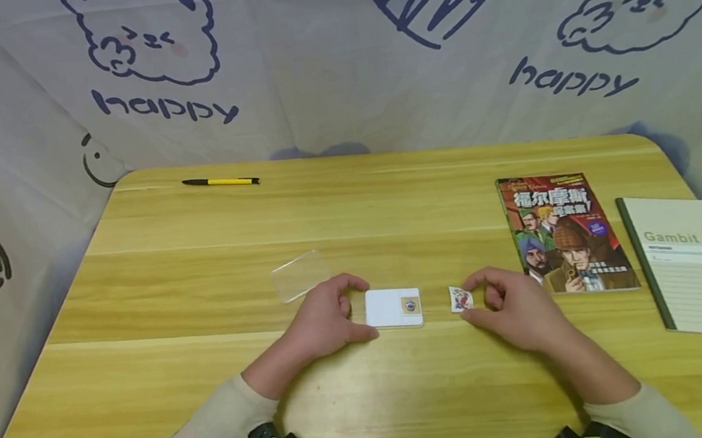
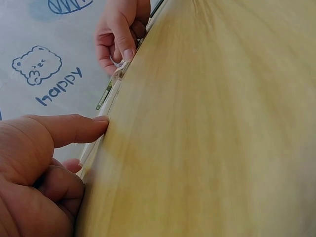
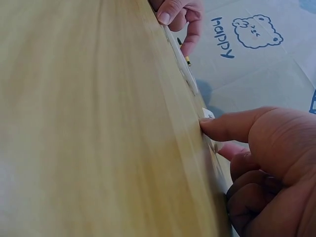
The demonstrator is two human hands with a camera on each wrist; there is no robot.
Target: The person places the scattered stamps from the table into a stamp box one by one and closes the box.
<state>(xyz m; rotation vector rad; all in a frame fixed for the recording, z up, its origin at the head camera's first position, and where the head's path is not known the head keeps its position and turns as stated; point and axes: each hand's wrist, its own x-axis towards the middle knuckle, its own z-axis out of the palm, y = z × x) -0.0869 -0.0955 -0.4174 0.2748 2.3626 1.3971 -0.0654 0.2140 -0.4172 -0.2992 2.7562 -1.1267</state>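
Note:
A small flat white box (image 1: 383, 308) lies on the table, with a tan square bearing a dark round print (image 1: 410, 305) at its right end. My left hand (image 1: 330, 318) holds the box by its left end, index finger at the far corner and thumb at the near one. To the right, my right hand (image 1: 520, 308) pinches a small printed paper piece, like a sticker (image 1: 460, 298), between thumb and index finger. Its white face carries a red and dark pattern. In the right wrist view my right thumb (image 3: 215, 127) is at the paper's near edge, close over the tabletop.
A clear plastic lid-like sheet (image 1: 299, 276) lies beyond my left hand. A yellow and black pen (image 1: 221, 182) is near the far edge. On the right lie a comic-style book (image 1: 566, 233) and a Gambit notebook (image 1: 701, 263). A cloth with drawings (image 1: 318, 55) hangs behind the table.

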